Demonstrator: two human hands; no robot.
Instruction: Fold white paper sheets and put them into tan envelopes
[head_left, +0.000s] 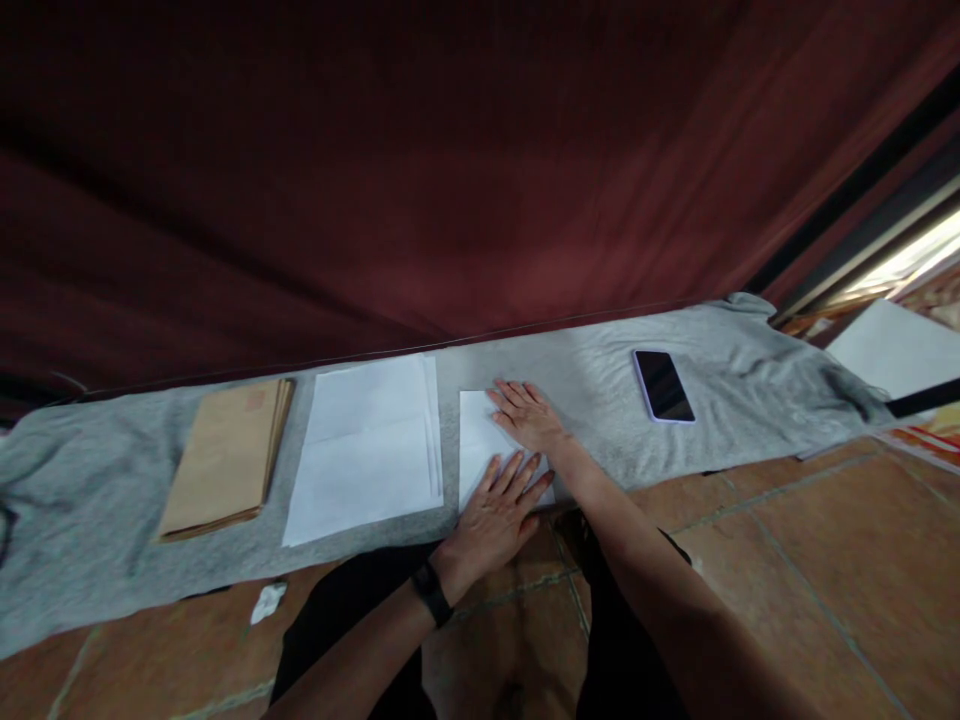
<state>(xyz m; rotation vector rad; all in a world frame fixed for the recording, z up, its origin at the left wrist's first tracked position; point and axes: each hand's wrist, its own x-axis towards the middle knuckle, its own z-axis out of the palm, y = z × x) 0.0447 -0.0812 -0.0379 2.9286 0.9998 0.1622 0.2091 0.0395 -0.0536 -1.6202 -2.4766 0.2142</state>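
White sheet (472,435), just below frame centre; left hand (491,515) and right hand (531,418) flat, fingers outspread, gripping nothing (uneven pressure could crease it).

A single camera, worn on the person's head, faces forward and steeply down. It looks along the forearms (637,545) to the hands (491,515), near enough to show separate fingers. The wide view spans from a dark red curtain (480,190) above, across the tabletop (596,400), to the tiled floor (817,570) below.
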